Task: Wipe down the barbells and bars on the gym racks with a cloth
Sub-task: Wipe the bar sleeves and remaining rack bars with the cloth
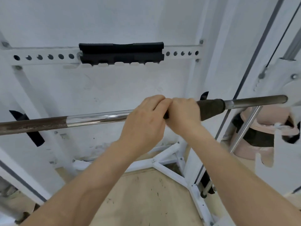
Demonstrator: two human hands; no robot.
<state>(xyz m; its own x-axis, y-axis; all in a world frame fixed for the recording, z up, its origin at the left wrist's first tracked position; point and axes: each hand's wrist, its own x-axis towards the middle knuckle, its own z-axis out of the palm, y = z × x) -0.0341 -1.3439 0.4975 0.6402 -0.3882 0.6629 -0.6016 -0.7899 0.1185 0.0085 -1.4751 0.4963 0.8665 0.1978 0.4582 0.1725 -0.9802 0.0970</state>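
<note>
Gripping the cloth (pixel 210 106) wrapped around the bar (pixel 97 117), the right hand (pixel 184 115) is closed on it; the left hand (pixel 145 119), touching it, curls over the bar. Sliding unevenly, the cloth may bunch between the hands and miss the brown patch (pixel 32 125) further left.

No readable text, labels, numbers anywhere in view.

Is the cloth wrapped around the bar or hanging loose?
Wrapped around. The cloth hugs the bar like a tube; the right hand grips its end, the left hand grips the bar beside it.
</note>
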